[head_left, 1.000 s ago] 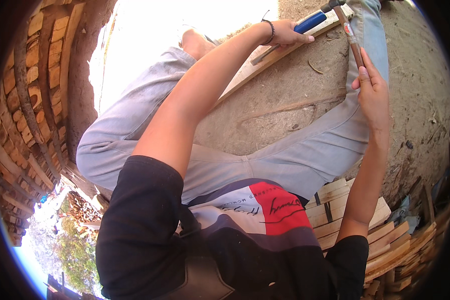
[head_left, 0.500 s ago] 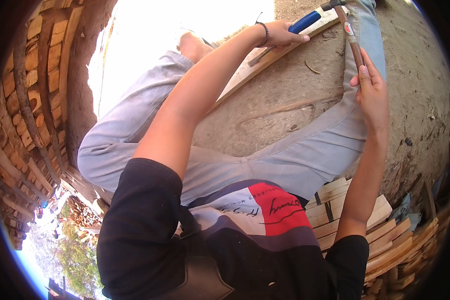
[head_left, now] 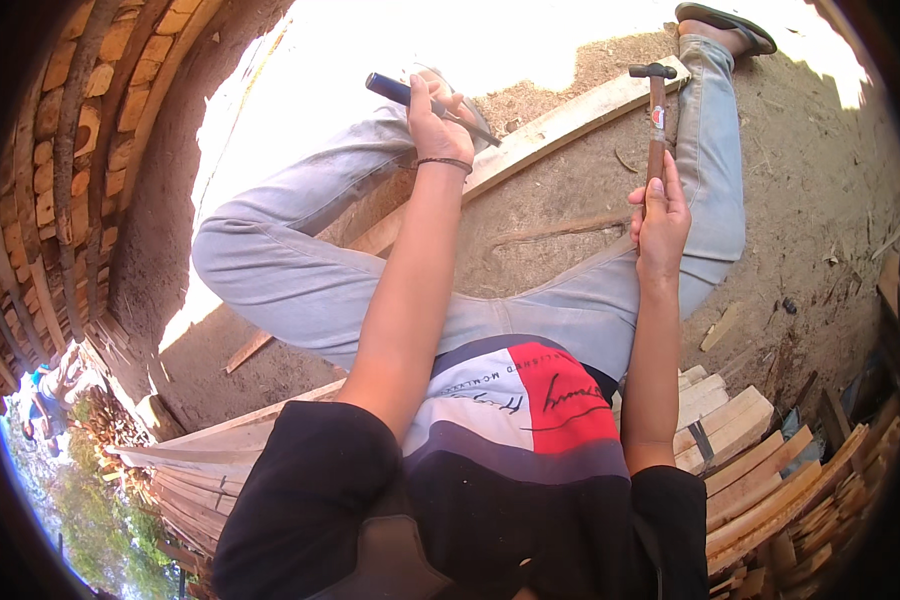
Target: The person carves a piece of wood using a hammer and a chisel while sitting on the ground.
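My left hand [head_left: 442,128] grips a chisel [head_left: 389,89] by its dark blue handle. The handle's butt sticks out to the upper left, and the blade slants down to the right, its tip at the edge of a long wooden board [head_left: 580,118]; whether it touches cannot be told. My right hand [head_left: 662,228] is closed round the wooden handle of a hammer [head_left: 658,112], held upright in view with its dark metal head at the top. The hammer head is near the board's far right end. The board runs diagonally over the ground between my legs.
My jeans-clad legs [head_left: 290,240] spread either side of the board, with a sandal [head_left: 738,28] at the far right. Stacked timber [head_left: 730,425] lies at my lower right, more planks [head_left: 205,470] at lower left. A wall of cut wood [head_left: 90,110] rises on the left.
My left hand has moved left with the chisel, whose handle now points up-left instead of toward the hammer head. My right hand and the hammer have shifted left and nearer; the view has shifted too.
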Action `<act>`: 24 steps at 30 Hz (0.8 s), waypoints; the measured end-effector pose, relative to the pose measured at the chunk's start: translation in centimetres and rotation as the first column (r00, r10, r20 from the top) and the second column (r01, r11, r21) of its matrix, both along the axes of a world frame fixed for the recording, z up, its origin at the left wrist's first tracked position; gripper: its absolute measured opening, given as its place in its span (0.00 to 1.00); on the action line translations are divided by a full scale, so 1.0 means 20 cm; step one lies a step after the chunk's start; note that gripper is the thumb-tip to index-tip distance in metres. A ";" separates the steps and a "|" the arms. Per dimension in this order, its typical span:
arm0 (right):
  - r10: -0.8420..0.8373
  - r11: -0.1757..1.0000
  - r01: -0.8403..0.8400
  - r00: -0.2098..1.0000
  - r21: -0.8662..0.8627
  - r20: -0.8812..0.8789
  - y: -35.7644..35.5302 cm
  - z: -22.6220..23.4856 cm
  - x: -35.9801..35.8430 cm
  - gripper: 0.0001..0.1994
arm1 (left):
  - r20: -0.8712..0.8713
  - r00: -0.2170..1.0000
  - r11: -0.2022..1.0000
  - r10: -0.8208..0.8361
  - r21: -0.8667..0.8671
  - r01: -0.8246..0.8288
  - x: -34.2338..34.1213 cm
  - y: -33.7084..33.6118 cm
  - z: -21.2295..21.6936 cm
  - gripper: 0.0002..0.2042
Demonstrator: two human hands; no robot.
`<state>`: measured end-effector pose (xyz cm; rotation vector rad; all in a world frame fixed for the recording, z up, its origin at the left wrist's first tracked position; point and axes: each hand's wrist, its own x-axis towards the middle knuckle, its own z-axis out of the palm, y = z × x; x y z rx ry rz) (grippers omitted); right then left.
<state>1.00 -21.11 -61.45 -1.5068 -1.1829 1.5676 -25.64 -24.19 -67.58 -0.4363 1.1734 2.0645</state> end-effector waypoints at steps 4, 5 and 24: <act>0.012 0.997 -0.010 1.000 0.075 -0.029 -0.01 0.01 -0.01 0.23 | -0.208 0.972 0.988 -0.111 -0.130 0.085 0.09 -0.13 -0.05 0.13; 0.007 0.996 -0.004 1.000 0.095 -0.029 -0.01 0.02 -0.01 0.22 | -0.254 0.935 0.950 -0.249 -0.252 0.184 0.09 -0.17 -0.05 0.14; 0.042 0.996 -0.047 0.997 0.080 0.059 -0.05 -0.01 0.02 0.23 | -0.402 0.799 0.894 -0.447 -0.155 0.422 0.14 -0.29 -0.04 0.16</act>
